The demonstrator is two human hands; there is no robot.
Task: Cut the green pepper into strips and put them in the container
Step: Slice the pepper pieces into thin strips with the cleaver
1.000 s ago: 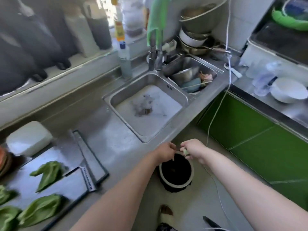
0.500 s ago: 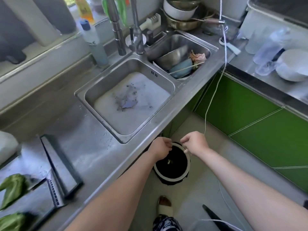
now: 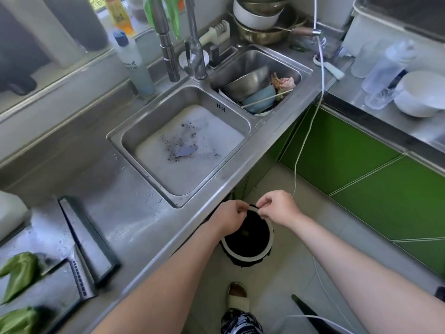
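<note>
Two green pepper pieces (image 3: pixel 20 273) (image 3: pixel 16 319) lie on the steel cutting board (image 3: pixel 89 239) at the lower left, next to a cleaver (image 3: pixel 80 280). Both of my hands are off the counter, held over a round black bin with a white rim (image 3: pixel 248 256) on the floor. My left hand (image 3: pixel 228 219) and my right hand (image 3: pixel 279 208) have curled fingers, with the fingertips close together. Nothing shows between the fingers. A small speck lies in the bin's dark inside. A white box-like thing (image 3: pixel 9 213) sits at the far left edge.
The counter's steel edge runs diagonally past my left forearm. Beyond it is a large sink (image 3: pixel 115 138) and a small basin (image 3: pixel 296 68) full of bowls. A white cable (image 3: pixel 308 131) hangs by green cabinet doors (image 3: pixel 361 177). My slippered foot (image 3: pixel 237 297) stands behind the bin.
The pale bit my right hand held a second ago dropped into the bin. My hands stay over the bin, fingertips drawn closer. The view has tipped down and to the right.
</note>
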